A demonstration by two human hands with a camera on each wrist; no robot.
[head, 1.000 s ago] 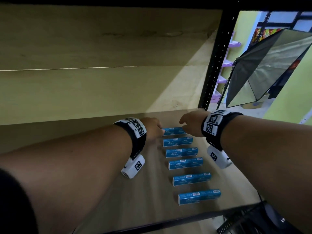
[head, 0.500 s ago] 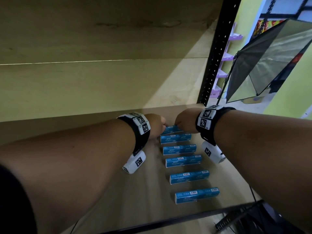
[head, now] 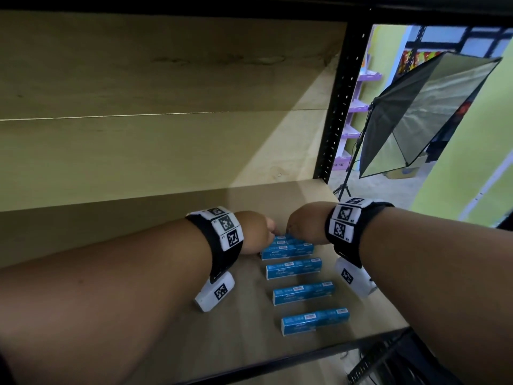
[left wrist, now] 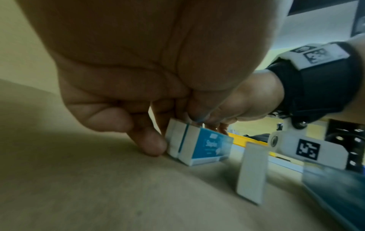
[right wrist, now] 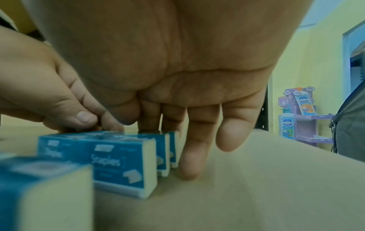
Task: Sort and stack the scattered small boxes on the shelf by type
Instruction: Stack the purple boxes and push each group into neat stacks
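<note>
Both my hands are at the far end of the row of blue staple boxes. Left hand (head: 256, 232) sits on the left ends of the far boxes, fingers (left wrist: 150, 140) bent down, a fingertip against the white end flap of the far boxes (head: 287, 243). Right hand (head: 305, 223) is at their right ends, fingers (right wrist: 189, 156) hanging nearly straight, tips on the shelf and flush against the box ends. So I am squeezing the cluster from both ends rather than lifting anything, I think.

Progress: three boxes look gathered side by side between my hands, touching one another; the exact count under my knuckles is hard to tell. Three more boxes (head: 303, 293) lie separately, nearer to me than my wrists, one behind the other, gaps between them. Only one type shows, all marked Staples. Nothing is stacked on top of anything yet. I judge the job under half done.

Surface: the shelf (head: 249, 343) is a pale wood-look board in a black metal frame, dim, with a bright patch on the back panel beyond my hands.

Room: past my right hand, a softbox (head: 416, 115) on a stand, a purple rack (right wrist: 304, 121) with bottles, and yellow-green walls.
</note>
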